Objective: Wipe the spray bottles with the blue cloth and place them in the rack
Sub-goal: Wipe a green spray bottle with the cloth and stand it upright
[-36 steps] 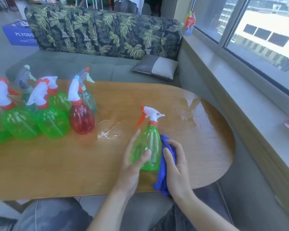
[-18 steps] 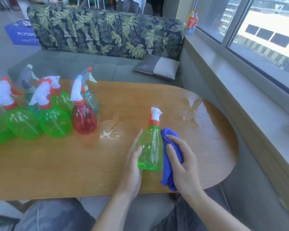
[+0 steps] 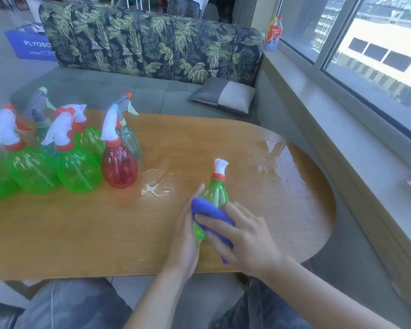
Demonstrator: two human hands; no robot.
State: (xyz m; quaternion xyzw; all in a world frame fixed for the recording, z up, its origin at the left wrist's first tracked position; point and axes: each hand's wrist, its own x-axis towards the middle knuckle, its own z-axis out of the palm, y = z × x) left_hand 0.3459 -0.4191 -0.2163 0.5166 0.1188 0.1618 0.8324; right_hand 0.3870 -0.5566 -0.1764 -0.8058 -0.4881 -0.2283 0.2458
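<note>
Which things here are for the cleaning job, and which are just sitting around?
For the job: green bottle, blue cloth, left hand, right hand, waiting bottles.

Just around: cushion, sofa, blue box, windowsill bottles.

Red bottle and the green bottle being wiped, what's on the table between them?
Head view: only a small water spill on the table between red bottle and green bottle.

A lounge or living-room corner: beyond the grip, a leaf-patterned dark fabric sofa point(image 3: 152, 43) with a grey cushion point(image 3: 223, 96) faces the oval wooden worktop point(image 3: 81, 233); to the right, a wide grey window ledge point(image 3: 330, 129) overlooks city buildings.
</note>
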